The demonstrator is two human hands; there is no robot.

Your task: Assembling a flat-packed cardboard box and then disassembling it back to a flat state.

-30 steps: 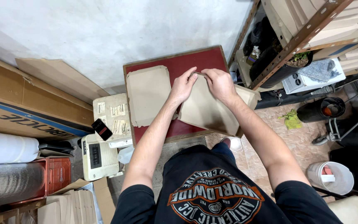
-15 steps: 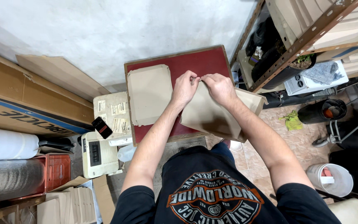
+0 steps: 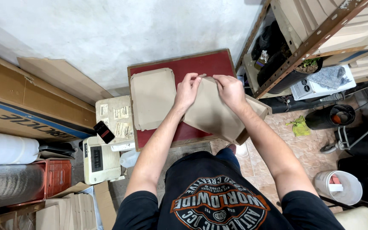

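Hands pinching a brown paper bag over the red desk.
Left hand (image 3: 187, 90) and right hand (image 3: 231, 90) are clamping fingers on the paper bag (image 3: 218, 115); a flat paper stack (image 3: 152, 98) is lying beside it on the desk (image 3: 201, 64), shelves (image 3: 320, 34) crowding right.

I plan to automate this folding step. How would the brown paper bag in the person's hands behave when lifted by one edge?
The brown paper bag probably flops: it bends where the left hand and right hand pinch it. It looks thin, so likely light. It overhangs the red board, so a push may slide it off.

black phone (image 3: 104, 131) | white bucket (image 3: 341, 187) | metal shelf (image 3: 316, 40) | rolled foil (image 3: 7, 187)
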